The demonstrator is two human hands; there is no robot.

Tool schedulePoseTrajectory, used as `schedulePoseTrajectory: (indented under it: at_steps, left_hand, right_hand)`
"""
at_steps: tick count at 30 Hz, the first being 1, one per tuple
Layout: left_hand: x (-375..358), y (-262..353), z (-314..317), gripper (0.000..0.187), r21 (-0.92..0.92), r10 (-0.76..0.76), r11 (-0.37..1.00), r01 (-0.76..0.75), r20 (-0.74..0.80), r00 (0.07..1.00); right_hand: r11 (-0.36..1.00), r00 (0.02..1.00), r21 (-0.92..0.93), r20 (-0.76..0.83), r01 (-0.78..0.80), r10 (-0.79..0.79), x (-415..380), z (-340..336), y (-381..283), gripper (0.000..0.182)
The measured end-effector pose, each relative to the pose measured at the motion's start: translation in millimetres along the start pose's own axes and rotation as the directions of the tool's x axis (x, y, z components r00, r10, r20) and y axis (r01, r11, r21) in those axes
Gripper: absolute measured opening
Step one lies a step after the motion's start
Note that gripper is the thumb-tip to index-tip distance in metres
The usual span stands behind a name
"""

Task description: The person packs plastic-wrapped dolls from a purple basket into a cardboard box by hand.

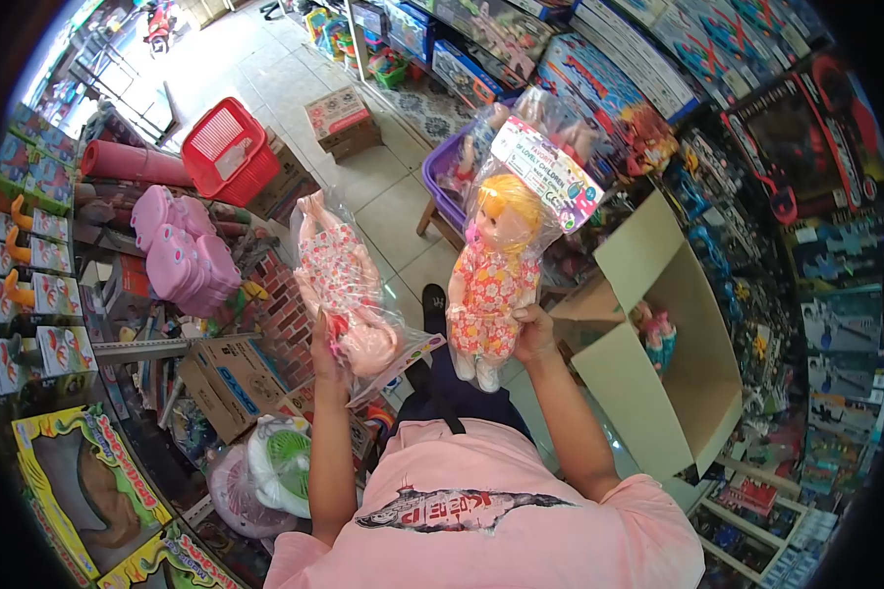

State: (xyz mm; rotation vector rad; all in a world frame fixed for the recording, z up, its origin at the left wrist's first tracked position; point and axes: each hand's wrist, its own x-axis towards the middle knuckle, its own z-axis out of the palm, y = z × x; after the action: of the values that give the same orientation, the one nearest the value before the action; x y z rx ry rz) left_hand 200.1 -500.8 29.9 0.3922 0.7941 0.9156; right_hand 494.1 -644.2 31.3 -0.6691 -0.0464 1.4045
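My left hand (326, 351) is closed around a plastic-bagged doll (342, 265) in a flowered dress. That doll points head down, its legs toward the top of the bag. In my right hand (533, 334) is a second bagged doll (493, 285), upright, with yellow hair, an orange-and-pink flowered outfit and white shoes. A printed header card (548, 175) tops its bag. The two dolls are held apart, side by side in front of me. Part of my left hand's fingers is hidden behind the first doll.
An open cardboard box (697, 344) with a doll inside stands to my right. Beyond the dolls is a purple basket (442, 191) of bagged dolls. A red basket (228, 147), pink plastic items (182, 245) and a closed carton (342, 120) sit farther left. Toy shelves line both sides.
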Motion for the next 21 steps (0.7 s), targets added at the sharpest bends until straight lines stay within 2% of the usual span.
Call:
schedulePoseTrajectory:
  at_steps: [1,2,5,7,10,12,14,15,17,19,21]
  left_hand:
    - [-6,-6,0,0.069,0.072,0.045,0.997,-0.041,-0.059,0.997]
    - [-16,-15,1,0.071,-0.004,0.022,1.000,-0.022,0.067,0.998]
    - [-16,-47,-17,0.070,0.062,-0.096,0.994,0.088,0.132,0.987]
    - [-24,-53,7,0.068,0.131,-0.128,0.985,0.109,0.145,0.981]
    - [-29,-68,31,0.071,0.239,-0.141,0.967,0.086,0.224,0.964]
    - [-38,-75,54,0.070,0.293,-0.100,0.956,0.016,0.274,0.957]
    - [-37,-89,65,0.070,0.316,-0.107,0.949,0.004,0.309,0.945]
    - [-38,-96,72,0.071,0.331,-0.095,0.944,-0.018,0.322,0.942]
    - [-47,-106,98,0.071,0.338,-0.087,0.940,-0.043,0.360,0.929]
    - [-58,-116,130,0.071,0.342,-0.074,0.937,-0.072,0.397,0.915]
    - [-69,-129,163,0.073,0.322,-0.067,0.942,-0.092,0.450,0.891]
  right_hand:
    - [1.000,1.000,-0.023,0.005,-0.002,0.002,-16,-2,2,0.075]
    - [0.999,1.000,-0.044,0.009,-0.003,0.003,-32,-4,3,0.075]
    - [0.995,0.995,-0.049,-0.032,0.089,-0.091,-76,-2,1,0.072]
    - [0.985,0.984,-0.061,-0.061,0.164,-0.167,-103,4,-8,0.074]
    - [0.952,0.948,-0.128,-0.121,0.279,-0.295,-145,2,-25,0.079]
    - [0.925,0.919,-0.183,-0.159,0.332,-0.361,-170,0,-39,0.082]
    - [0.829,0.845,-0.283,-0.099,0.482,-0.525,-195,-1,-55,0.090]
    - [0.820,0.833,-0.283,-0.108,0.497,-0.542,-209,1,-64,0.090]
    - [0.846,0.812,-0.279,-0.261,0.455,-0.522,-240,-1,-84,0.094]
    - [0.830,0.791,-0.228,-0.257,0.509,-0.556,-265,-29,-103,0.093]
    - [0.825,0.807,-0.187,-0.180,0.533,-0.562,-293,-49,-132,0.089]
